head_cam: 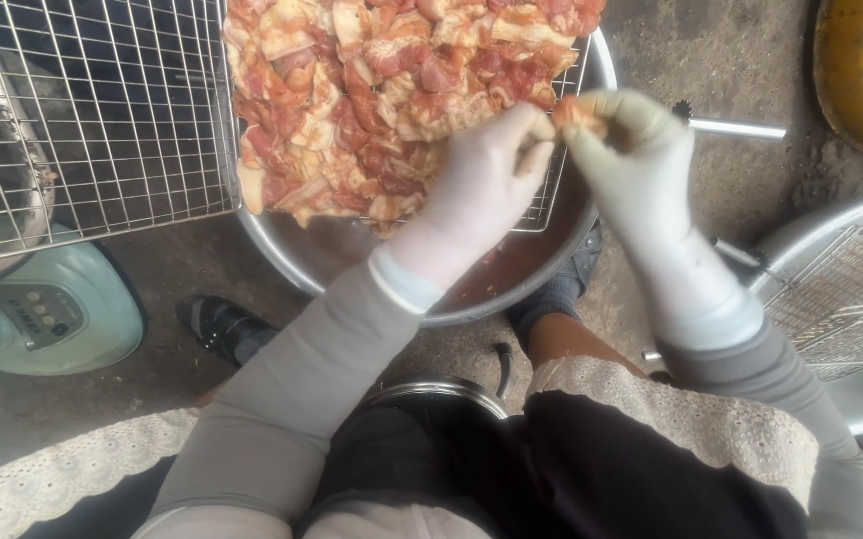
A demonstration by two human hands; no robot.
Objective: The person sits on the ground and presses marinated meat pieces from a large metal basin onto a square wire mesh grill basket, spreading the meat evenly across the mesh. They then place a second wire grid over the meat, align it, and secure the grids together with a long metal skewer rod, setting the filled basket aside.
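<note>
Both hands, pinching meat piece between

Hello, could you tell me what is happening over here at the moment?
A person in white gloves sits over a large metal bowl with a wire grill rack laid across it. Raw marinated meat slices are spread over the right part of the rack; the left part is bare. The left hand and right hand meet at the pile's edge, pinching a small piece of meat between the fingertips. A second bowl with a rack sits to the right.
</note>
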